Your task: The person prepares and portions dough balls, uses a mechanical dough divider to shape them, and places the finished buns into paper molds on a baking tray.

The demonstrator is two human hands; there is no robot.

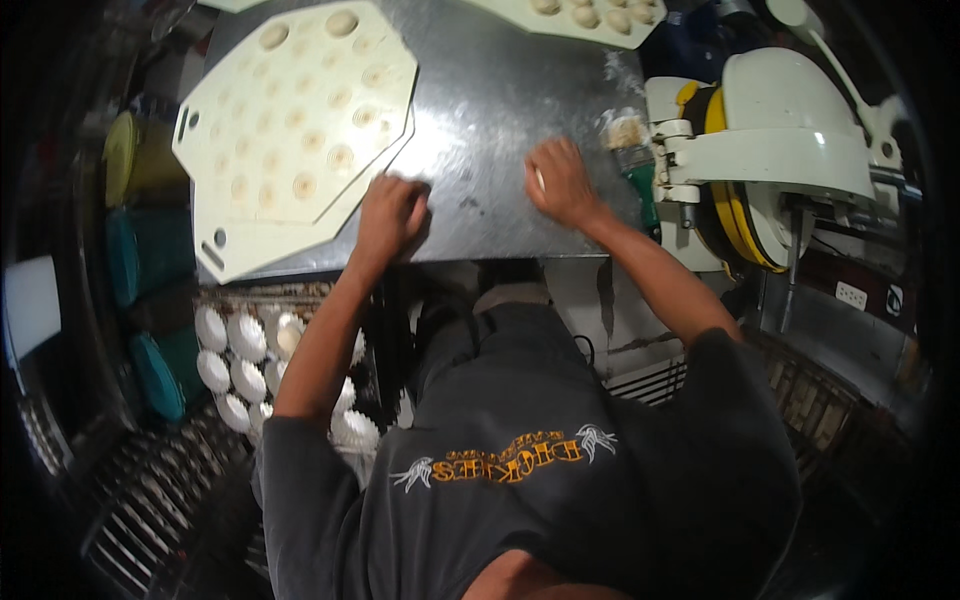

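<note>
Shirt [480, 390] up close, board [300, 140] just left of my left hand [392, 208], right hand [560, 182] farther; both curled (holding anything? can't tell).

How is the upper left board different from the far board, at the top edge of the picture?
The upper left board carries only two dough balls; the far board carries more, close together. The upper left board shows almost whole, with rows of ring marks; the far board is cut off by the picture's edge. Both are pale, with angled corners.
</note>
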